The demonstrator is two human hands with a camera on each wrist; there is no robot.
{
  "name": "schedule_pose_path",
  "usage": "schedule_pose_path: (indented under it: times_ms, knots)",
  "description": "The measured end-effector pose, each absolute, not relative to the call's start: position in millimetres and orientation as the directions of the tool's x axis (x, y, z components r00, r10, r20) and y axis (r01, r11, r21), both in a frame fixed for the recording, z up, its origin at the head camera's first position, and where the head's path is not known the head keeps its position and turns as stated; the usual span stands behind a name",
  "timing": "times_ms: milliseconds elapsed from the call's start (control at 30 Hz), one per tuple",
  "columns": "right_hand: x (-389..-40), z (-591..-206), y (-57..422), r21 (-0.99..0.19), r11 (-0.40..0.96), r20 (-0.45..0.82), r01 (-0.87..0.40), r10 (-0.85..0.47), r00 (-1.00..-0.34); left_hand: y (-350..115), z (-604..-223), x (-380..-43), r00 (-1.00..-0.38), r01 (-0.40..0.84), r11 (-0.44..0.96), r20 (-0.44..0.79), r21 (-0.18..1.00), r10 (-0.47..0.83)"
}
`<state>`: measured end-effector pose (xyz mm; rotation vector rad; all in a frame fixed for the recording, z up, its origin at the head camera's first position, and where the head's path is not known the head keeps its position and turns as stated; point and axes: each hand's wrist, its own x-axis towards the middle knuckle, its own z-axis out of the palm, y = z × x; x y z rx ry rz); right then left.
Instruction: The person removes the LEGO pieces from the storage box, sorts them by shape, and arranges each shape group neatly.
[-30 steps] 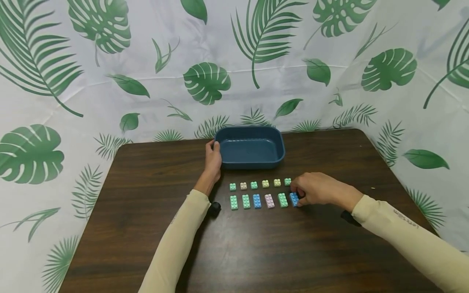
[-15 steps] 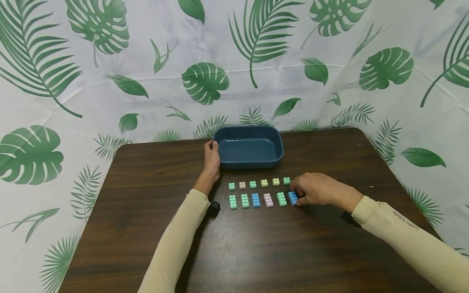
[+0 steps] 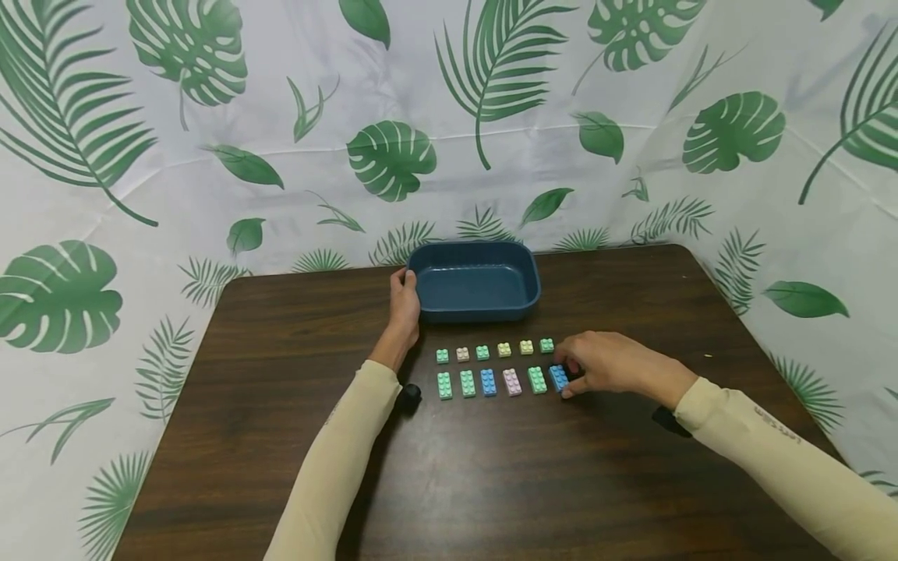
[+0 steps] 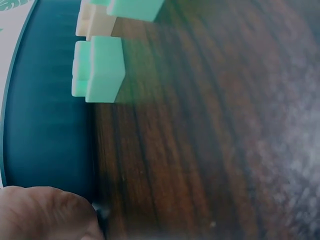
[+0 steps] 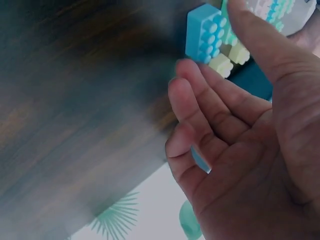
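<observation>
At the far side of the table stands a dark blue bin (image 3: 480,315). My left hand (image 3: 404,308) holds its left end, thumb at the rim. My right hand (image 3: 606,362) is over the right end of two rows of toy bricks. Its thumb and forefinger pinch the blue toy brick (image 3: 557,377) lengthwise, while the brick sits on the table. In the right wrist view the blue brick's studs show, with the other fingers bent loosely below it. Left of it in the front row lie green bricks (image 3: 537,380), a pink brick (image 3: 512,382) and another blue brick (image 3: 488,382).
A back row of small bricks, green (image 3: 482,353), yellow (image 3: 504,350) and cream (image 3: 462,354), lies between the bin and the front row. Brown wood tabletop (image 3: 456,483) extends in front. A leaf-print cloth (image 3: 295,202) hangs behind the table.
The whole head view has drifted slightly left. Both hands, the bin and the bricks keep almost the same places relative to one another.
</observation>
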<state>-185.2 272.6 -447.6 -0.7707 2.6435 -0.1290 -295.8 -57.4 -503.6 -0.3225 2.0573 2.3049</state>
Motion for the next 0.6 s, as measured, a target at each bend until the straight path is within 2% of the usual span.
schedule_pose_path:
  times_ms: [167, 267, 433, 600]
  knots:
    - [-188.8, -441.6, 273.3, -0.222, 0.849, -0.302, -0.479, -0.527, -0.794, -63.4, -503.4, -299.1, -0.975, -0.184, -0.131, -0.198, 0.974, -0.103]
    - [-193.1, -439.8, 276.9, -0.287, 0.839, -0.258, -0.463, -0.533, -0.806, -65.4, -504.9, -301.2, -0.971, -0.208, -0.119, -0.219, 0.971, -0.092]
    - [-201.6, -446.8, 284.0, -0.419, 0.795, -0.182, -0.439, -0.547, -0.817, -68.9, -508.7, -299.2, -0.963, -0.256, -0.058, -0.259, 0.965, -0.076]
    - [-214.6, -449.0, 292.3, -0.462, 0.792, -0.081, -0.400, -0.487, -0.870, -78.0, -499.9, -298.2, -0.960, -0.270, 0.024, -0.267, 0.963, -0.084]
